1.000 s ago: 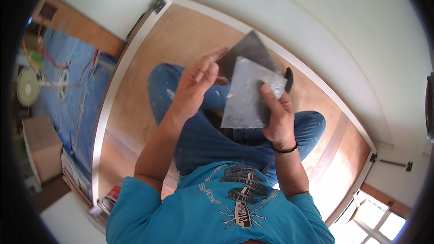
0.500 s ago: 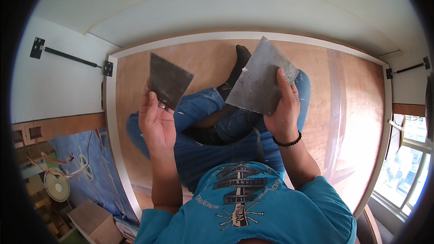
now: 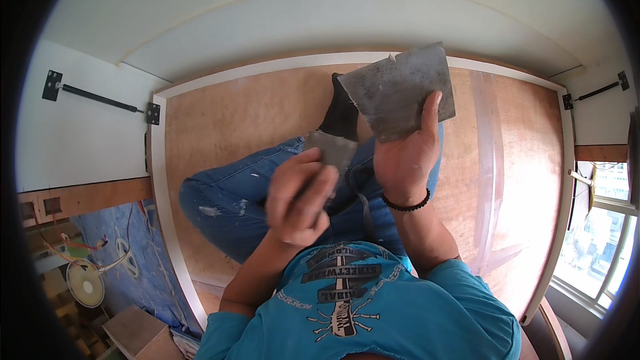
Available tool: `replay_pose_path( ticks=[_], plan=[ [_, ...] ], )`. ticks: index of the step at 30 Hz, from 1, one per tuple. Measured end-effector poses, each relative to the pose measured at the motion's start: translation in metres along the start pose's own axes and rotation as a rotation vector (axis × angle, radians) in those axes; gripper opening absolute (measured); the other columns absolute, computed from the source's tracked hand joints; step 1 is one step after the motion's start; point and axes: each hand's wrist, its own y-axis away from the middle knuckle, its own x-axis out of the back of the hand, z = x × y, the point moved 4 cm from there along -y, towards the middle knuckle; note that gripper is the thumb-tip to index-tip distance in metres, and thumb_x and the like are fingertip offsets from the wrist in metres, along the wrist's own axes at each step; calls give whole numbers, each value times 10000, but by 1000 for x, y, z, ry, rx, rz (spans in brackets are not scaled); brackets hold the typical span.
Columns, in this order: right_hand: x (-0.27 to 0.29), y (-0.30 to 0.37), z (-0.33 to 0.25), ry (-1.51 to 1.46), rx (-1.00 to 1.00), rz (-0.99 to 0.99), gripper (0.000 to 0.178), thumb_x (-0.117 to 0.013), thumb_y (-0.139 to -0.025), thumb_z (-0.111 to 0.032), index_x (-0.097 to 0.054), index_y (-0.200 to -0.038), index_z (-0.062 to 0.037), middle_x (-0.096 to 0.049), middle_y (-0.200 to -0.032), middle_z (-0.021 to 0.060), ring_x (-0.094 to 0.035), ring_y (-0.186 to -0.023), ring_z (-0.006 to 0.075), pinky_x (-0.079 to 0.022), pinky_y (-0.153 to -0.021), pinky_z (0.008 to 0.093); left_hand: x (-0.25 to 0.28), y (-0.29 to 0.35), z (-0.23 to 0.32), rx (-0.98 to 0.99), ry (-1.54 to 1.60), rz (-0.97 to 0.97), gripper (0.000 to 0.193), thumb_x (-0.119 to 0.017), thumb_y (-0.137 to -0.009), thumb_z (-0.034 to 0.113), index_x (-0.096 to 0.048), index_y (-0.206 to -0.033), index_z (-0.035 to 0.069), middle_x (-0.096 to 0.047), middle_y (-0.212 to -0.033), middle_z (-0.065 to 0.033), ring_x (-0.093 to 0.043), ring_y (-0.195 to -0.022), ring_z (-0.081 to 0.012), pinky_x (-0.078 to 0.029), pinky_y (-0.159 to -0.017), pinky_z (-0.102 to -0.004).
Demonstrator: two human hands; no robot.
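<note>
A large, thin grey plate (image 3: 401,93) with a rough, notched edge is in my right hand (image 3: 408,163). The thumb lies across the face of this plate and the palm supports it from behind. My left hand (image 3: 297,200), slightly smeared by motion, grips a smaller dark grey plate (image 3: 335,149). Its fingers wrap round the lower part of the smaller plate, hiding some of it. The two plates are apart, with the smaller one lower and to the left of the larger one.
I sit cross-legged, in blue jeans (image 3: 223,210), on a wooden panel (image 3: 233,110) edged by a white rim (image 3: 287,63). Gas struts (image 3: 100,97) are fixed at both sides. A round fan-like thing (image 3: 85,283) and loose wires are at lower left; a window (image 3: 593,240) is at right.
My left hand has moved right and turned over with the smaller plate, bringing it nearer the larger one. My right hand has tilted the larger plate and moved slightly left.
</note>
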Motion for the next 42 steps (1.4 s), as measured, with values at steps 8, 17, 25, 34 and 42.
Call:
replay_pose_path(
  ticks=[8,17,25,34,42],
  plan=[
    [-15,30,7,7,-27,-103,482,-505,-1114,-420,-497,-1420,-48,-602,-1399,129,-605,-1283,272,-531,-1053,459,-32,-10,-24,55,-272,111,372,-685,-960,36,-704,-1332,24,-600,-1320,-155,-624,-1217,-316,-529,-1034,-464],
    [3,18,5,17,-82,-73,418,-489,-1129,-358,-502,-1452,-92,-620,-1396,92,-606,-1289,257,-510,-1069,467,-10,-4,2,-253,-431,-107,280,-737,-941,75,-764,-1220,80,-677,-1237,-62,-625,-1195,-259,-474,-1002,-457],
    [-3,27,-4,-7,-52,-212,287,-530,-1118,-281,-635,-1324,-112,-694,-1272,42,-657,-1199,188,-550,-1012,398,-25,-4,7,-232,-557,-276,284,-759,-915,202,-799,-1197,207,-671,-1267,65,-602,-1192,-182,-308,-1115,-513],
    [-4,38,8,112,-123,-404,304,-499,-1127,-197,-625,-1362,-51,-693,-1318,82,-645,-1222,179,-542,-1009,353,-22,-1,-8,-205,-514,-100,348,-760,-912,252,-767,-1258,295,-658,-1279,109,-602,-1170,-155,-276,-1082,-463],
    [0,48,20,461,-171,-549,372,-513,-1126,-180,-574,-1432,22,-667,-1243,57,-586,-1206,120,-471,-1039,277,-3,-31,-8,-233,-472,-91,331,-702,-955,211,-757,-1281,195,-671,-1307,28,-631,-1184,-214,-339,-1047,-434]
  ],
)
